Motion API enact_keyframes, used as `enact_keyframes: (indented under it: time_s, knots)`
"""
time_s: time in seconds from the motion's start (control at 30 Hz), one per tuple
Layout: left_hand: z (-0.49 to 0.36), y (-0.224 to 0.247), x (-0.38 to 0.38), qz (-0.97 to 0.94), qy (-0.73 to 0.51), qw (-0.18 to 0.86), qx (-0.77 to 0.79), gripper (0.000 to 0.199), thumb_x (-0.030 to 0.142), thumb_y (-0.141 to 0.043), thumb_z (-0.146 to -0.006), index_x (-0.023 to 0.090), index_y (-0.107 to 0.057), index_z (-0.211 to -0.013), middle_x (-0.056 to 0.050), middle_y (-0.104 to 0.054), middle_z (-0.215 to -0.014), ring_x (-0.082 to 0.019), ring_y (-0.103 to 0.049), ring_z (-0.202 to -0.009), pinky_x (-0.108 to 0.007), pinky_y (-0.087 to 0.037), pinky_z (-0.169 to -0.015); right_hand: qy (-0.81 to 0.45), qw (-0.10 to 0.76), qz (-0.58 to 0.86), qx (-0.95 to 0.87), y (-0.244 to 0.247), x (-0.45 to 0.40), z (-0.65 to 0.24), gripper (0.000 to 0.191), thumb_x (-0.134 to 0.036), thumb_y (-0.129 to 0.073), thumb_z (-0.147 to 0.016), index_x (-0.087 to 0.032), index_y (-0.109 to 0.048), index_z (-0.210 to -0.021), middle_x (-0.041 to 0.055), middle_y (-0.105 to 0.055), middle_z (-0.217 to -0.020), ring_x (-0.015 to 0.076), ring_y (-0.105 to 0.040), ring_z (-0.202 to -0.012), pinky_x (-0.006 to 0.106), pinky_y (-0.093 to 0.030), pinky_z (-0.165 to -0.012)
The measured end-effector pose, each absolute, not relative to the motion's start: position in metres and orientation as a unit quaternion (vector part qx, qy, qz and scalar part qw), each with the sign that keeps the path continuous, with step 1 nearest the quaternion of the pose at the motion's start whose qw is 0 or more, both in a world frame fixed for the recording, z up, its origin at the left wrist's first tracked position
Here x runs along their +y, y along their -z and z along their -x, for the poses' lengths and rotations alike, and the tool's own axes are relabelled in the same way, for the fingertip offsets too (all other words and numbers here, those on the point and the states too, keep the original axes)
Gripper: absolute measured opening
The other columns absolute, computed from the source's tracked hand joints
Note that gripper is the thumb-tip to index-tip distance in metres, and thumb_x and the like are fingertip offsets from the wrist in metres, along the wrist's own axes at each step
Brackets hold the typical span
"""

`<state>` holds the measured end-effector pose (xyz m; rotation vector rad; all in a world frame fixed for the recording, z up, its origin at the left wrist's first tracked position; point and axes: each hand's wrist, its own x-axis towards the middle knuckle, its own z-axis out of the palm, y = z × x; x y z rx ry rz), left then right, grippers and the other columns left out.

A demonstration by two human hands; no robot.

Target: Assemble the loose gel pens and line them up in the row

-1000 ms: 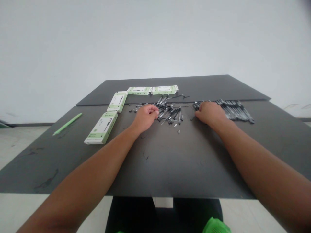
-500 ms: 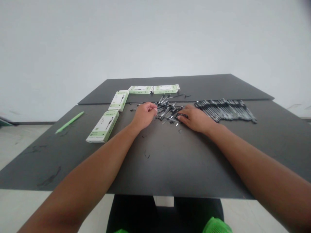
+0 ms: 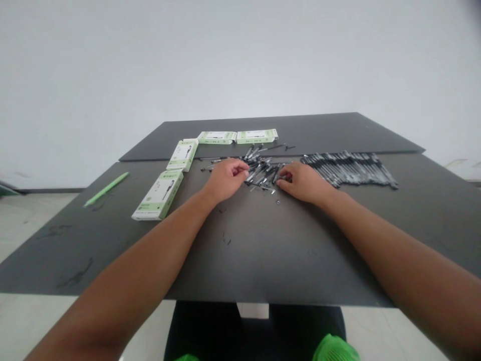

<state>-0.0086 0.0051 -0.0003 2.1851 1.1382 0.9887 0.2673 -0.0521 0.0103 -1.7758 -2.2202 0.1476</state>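
A loose pile of clear and black pen parts (image 3: 259,170) lies mid-table between my hands. My left hand (image 3: 227,179) is at the pile's left edge, thumb and fingers brought together. Whatever the left fingertips hold, if anything, is too small to make out. At the right edge my right hand (image 3: 303,183) rests low with its fingers curled in toward the thumb, touching the pile. Its fingertips are partly hidden, so I cannot see what is between them. Just beyond the right hand lies a neat row of assembled-looking black and clear pens (image 3: 353,169).
Two green-and-white boxes stand on the left, a nearer box (image 3: 160,195) and a farther box (image 3: 183,154). Two more, a left box (image 3: 217,137) and a right box (image 3: 257,136), lie at the back. A green pen (image 3: 106,189) is far left on the dark table (image 3: 263,250).
My left hand has shifted slightly right over the pile. The fingers of my right hand have drawn in from lying over the parts to a curled grip.
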Motion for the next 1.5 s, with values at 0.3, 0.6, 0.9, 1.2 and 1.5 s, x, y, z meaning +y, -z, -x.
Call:
enact_keyframes:
  time_s: [0.3, 0.6, 0.9, 1.2, 1.5]
  knots:
    - [0.004, 0.0, 0.0, -0.912, -0.226, 0.168, 0.299, 0.019, 0.028, -0.076, -0.094, 0.024, -0.088, -0.108, -0.01, -0.075, -0.111, -0.028, -0.067, -0.113, -0.047, -0.049, -0.111, -0.051, 0.15, 0.67, -0.725, -0.013, -0.053, -0.264, 0.034, -0.028, -0.071, -0.095, -0.013, -0.076, -0.125, 0.0127, -0.083, -0.108, 0.0272, -0.075, -0.097, 0.032, -0.052, -0.088]
    - [0.001, 0.004, 0.003, -0.912, -0.218, 0.17, 0.302, 0.014, 0.023, -0.07, -0.098, 0.023, -0.084, -0.1, -0.008, -0.075, -0.101, -0.026, -0.067, -0.106, -0.045, -0.048, -0.108, -0.044, 0.132, 0.684, -0.716, -0.013, -0.053, -0.263, 0.031, -0.03, -0.069, -0.098, -0.014, -0.076, -0.123, 0.0132, -0.083, -0.105, 0.0286, -0.077, -0.097, 0.033, -0.052, -0.087]
    - [0.002, 0.006, 0.004, -0.901, -0.245, 0.189, 0.303, 0.008, 0.02, -0.072, -0.097, 0.022, -0.08, -0.096, -0.007, -0.075, -0.101, -0.025, -0.067, -0.108, -0.043, -0.047, -0.109, -0.035, 0.111, 0.691, -0.714, -0.013, -0.053, -0.261, 0.03, -0.023, -0.065, -0.096, -0.014, -0.076, -0.122, 0.0165, -0.084, -0.11, 0.031, -0.078, -0.102, 0.035, -0.054, -0.091]
    - [0.001, 0.011, 0.008, -0.897, -0.246, 0.165, 0.329, 0.01, 0.021, -0.065, -0.101, 0.021, -0.075, -0.102, -0.006, -0.075, -0.106, -0.025, -0.067, -0.106, -0.044, -0.051, -0.104, -0.041, 0.072, 0.688, -0.721, -0.018, -0.053, -0.258, 0.036, -0.024, -0.058, -0.101, -0.011, -0.072, -0.131, 0.0208, -0.082, -0.119, 0.0357, -0.078, -0.112, 0.038, -0.054, -0.094]
    - [0.001, 0.013, 0.007, -0.897, -0.247, 0.157, 0.331, 0.012, 0.021, -0.063, -0.101, 0.021, -0.074, -0.103, -0.006, -0.075, -0.107, -0.025, -0.068, -0.108, -0.044, -0.052, -0.106, -0.04, 0.054, 0.689, -0.722, -0.016, -0.049, -0.254, 0.039, -0.028, -0.055, -0.104, -0.009, -0.066, -0.137, 0.0278, -0.077, -0.133, 0.039, -0.074, -0.124, 0.043, -0.053, -0.104]
